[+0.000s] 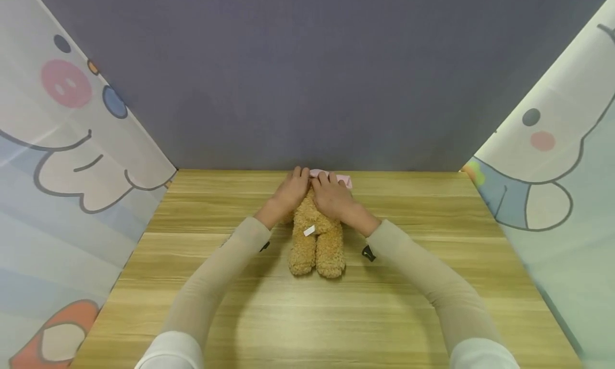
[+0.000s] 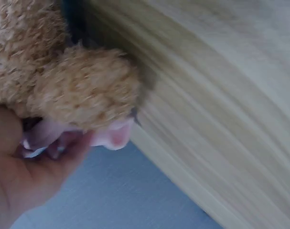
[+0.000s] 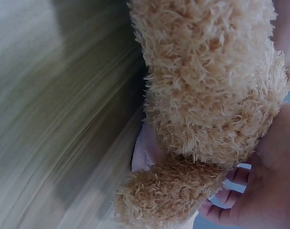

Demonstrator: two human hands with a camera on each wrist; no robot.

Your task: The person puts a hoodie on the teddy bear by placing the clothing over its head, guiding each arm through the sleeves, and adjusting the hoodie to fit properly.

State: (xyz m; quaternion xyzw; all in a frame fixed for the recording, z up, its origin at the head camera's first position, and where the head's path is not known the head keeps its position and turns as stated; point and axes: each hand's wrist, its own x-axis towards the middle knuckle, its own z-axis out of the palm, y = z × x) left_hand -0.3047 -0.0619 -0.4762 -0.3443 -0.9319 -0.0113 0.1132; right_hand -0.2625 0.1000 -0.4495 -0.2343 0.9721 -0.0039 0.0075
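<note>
A curly tan teddy bear (image 1: 304, 251) lies near the far edge of the table, legs toward me, a small white tag (image 1: 309, 230) on its lower body. Pink cloth (image 1: 346, 180) shows at its upper end, partly covered by both hands. My left hand (image 1: 292, 190) pinches the cloth between thumb and fingers, beside a bear arm (image 2: 90, 88) in the left wrist view. On the other side, my right hand (image 1: 333, 198) curls its fingers at the cloth; the bear's body (image 3: 202, 62) hides part of this grip in the right wrist view. The bear's head is hidden.
The wooden table (image 1: 307, 321) ends at a dark grey panel (image 1: 307, 80) right behind the bear. Cartoon-printed curtains (image 1: 62, 171) flank it on both sides. Small black items (image 1: 369, 253) show beside the forearms.
</note>
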